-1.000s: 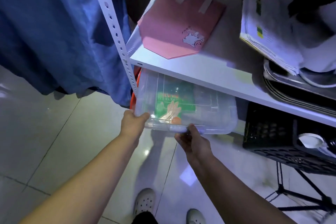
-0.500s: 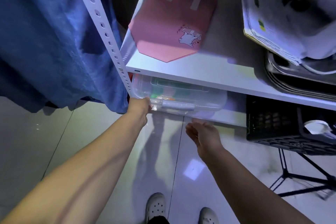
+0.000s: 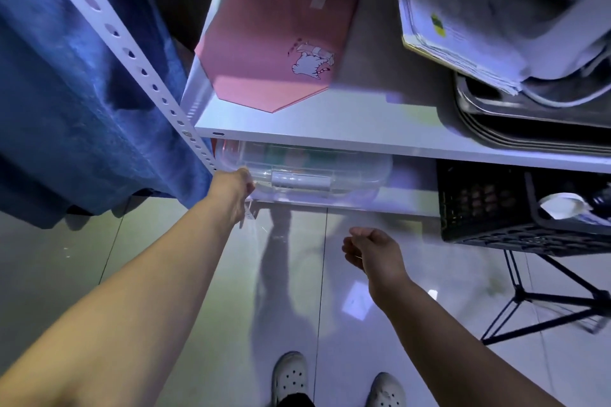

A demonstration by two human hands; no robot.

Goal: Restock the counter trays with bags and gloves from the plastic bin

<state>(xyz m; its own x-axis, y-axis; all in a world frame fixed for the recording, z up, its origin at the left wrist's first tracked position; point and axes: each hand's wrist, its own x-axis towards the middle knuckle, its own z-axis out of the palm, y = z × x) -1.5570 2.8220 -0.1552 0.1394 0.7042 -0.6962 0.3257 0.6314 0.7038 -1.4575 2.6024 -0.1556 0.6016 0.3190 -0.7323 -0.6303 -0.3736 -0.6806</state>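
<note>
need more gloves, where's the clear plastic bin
Centre of the head view, the clear plastic bin lies under the white shelf, left of the black crate.

left hand (image 3: 235, 190): arm stretched forward, fingers hidden | right hand (image 3: 372, 251): lower, loosely curled, holding nothing

The plastic bin (image 3: 314, 175) sits on the lower shelf (image 3: 396, 203), beneath the upper shelf (image 3: 330, 139), left of the crate (image 3: 489, 205). Above, a paper bag (image 3: 274, 53) lies left of stacked papers (image 3: 463, 36).
</note>
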